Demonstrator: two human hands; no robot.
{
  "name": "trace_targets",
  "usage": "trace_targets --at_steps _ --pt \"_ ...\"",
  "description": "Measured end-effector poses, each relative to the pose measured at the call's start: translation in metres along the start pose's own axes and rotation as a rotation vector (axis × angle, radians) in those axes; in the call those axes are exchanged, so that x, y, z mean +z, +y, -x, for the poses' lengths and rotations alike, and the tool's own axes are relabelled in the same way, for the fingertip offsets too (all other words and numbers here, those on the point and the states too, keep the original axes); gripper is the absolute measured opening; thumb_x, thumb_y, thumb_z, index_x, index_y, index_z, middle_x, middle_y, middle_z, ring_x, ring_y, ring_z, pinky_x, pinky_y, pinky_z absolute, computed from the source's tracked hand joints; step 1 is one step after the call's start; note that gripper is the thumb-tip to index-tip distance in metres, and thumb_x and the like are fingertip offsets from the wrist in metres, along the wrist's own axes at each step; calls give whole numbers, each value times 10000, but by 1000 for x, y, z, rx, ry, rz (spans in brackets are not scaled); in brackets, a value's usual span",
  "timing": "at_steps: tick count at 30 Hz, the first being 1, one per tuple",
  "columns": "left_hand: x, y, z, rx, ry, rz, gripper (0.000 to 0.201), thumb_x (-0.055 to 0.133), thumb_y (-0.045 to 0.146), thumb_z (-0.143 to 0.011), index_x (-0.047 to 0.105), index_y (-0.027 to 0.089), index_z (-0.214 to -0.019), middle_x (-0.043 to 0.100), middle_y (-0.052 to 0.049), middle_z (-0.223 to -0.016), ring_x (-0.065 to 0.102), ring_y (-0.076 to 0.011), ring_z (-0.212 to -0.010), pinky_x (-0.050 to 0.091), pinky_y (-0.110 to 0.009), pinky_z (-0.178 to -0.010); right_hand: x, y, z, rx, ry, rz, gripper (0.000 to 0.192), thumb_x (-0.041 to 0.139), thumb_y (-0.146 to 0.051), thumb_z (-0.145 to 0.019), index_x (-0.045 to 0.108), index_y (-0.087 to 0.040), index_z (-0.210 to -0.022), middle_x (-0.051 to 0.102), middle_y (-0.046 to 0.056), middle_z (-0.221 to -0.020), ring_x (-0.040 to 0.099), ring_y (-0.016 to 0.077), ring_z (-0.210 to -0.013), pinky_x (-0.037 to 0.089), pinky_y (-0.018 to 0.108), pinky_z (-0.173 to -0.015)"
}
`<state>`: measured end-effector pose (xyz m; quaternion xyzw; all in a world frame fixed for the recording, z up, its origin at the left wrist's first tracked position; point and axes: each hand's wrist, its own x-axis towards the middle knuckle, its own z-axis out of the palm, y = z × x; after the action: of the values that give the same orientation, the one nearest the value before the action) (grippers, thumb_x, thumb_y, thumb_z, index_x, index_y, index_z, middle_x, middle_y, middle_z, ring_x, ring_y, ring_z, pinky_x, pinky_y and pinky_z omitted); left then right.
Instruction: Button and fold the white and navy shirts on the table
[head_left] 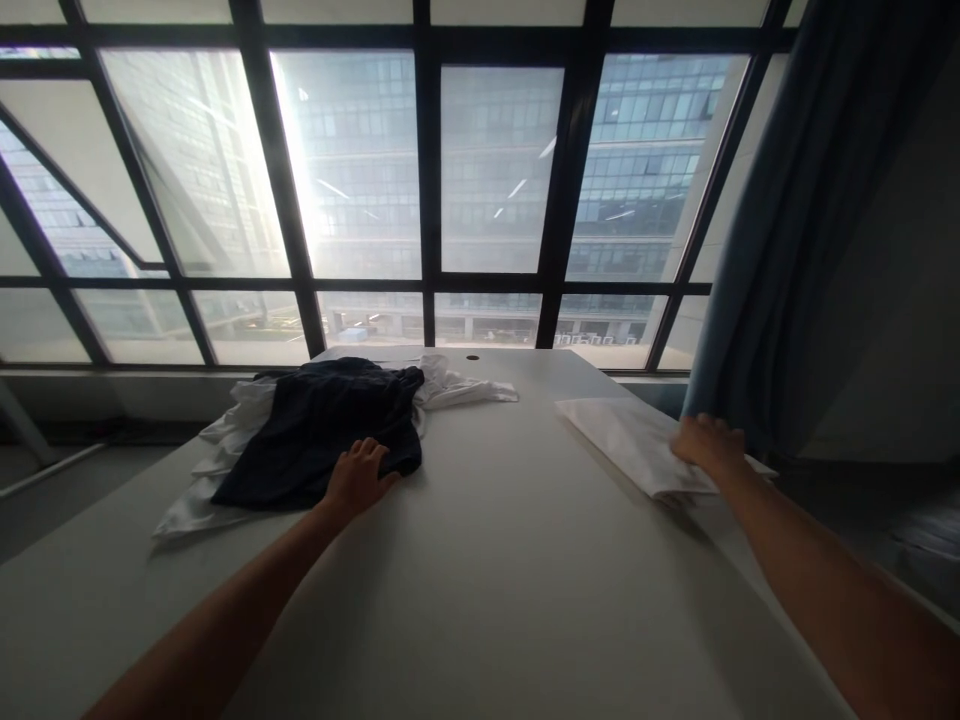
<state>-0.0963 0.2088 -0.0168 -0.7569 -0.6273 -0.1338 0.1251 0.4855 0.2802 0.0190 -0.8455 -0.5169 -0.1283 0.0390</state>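
A dark navy garment [315, 430] lies loosely over crumpled white clothing [225, 450] on the left of the white table [495, 580]. My left hand [361, 478] rests at the near right part of the dark garment, its fingers apart and palm down. Over on the right, a flat folded white cloth [630, 440] lies by the table's right edge, its near corner casting a shadow below. My right hand [709, 445] is at the right part of this cloth. Its fingers are blurred and bent downward, so whether they grip the fabric is unclear.
A white sleeve-like piece [472, 388] stretches right from the pile. Near the table's far end is a small round hole [472, 357]. Dark-framed windows [427, 180] stand behind the table. A blue curtain [765, 260] hangs at the right, close to the table's edge.
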Motion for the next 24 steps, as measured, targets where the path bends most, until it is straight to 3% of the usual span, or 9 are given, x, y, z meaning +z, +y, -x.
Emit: trace_targets --at_steps 3,6,9,12,16,19,22,24 --pt "1 -13 -9 -45 -48 -18 223 486 286 -956 665 156 -974 644 -107 -1092 588 -276 -1064 471 -355 -838 -19 -50 39 -223 -17 17 428 544 -328 -912 591 -166 -1306 522 197 -1343 495 338 -1232 388 489 -971" --pt "-9 -5 -6 -60 68 43 251 413 274 -990 627 157 -934 652 -102 -1019 604 -250 -1014 472 -322 -813 -36 -97 82 -397 -20 -54 422 554 -386 -913 608 -172 -1273 542 163 -1332 511 306 -1208 400 443 -976" --pt "-29 25 4 9 223 147 239 400 274 -993 588 165 -895 639 -99 -975 604 -237 -975 469 -311 -814 -54 -131 124 -524 -37 -233 356 559 -383 -916 655 -176 -1189 603 133 -1274 553 266 -1160 420 359 -947" --pt "-51 68 26 212 252 278 219 409 261 -982 564 181 -850 625 -78 -925 607 -210 -898 467 -296 -793 -71 -154 161 -636 -143 -448 300 509 -385 -953 697 -174 -1053 692 103 -1103 631 212 -992 453 272 -831" --pt "-68 122 72 499 87 463 223 427 267 -968 587 175 -841 624 -49 -865 601 -163 -758 456 -260 -699 -77 -180 197 -676 -329 -678 418 393 -443 -1011 679 -148 -937 721 94 -944 669 173 -806 474 229 -699" --pt "-73 143 101 667 -140 621 250 475 308 -950 611 172 -791 647 -36 -828 606 -145 -728 457 -244 -690 -66 -203 218 -613 -565 -790 508 454 -549 -971 583 -125 -1220 721 98 -954 674 161 -675 492 227 -607" --pt "-75 136 108 710 -409 791 280 492 360 -945 654 176 -811 693 -28 -844 634 -139 -732 483 -230 -687 -52 -225 234 -590 -527 -798 643 664 -478 -860 498 -105 -1356 720 101 -972 690 184 -751 512 230 -659" --pt "-73 116 99 586 -423 786 330 442 376 -968 682 181 -853 716 -40 -867 653 -151 -752 503 -243 -705 -50 -233 241 -622 -448 -724 501 722 -326 -795 615 -125 -1241 721 92 -988 690 199 -875 507 222 -750"
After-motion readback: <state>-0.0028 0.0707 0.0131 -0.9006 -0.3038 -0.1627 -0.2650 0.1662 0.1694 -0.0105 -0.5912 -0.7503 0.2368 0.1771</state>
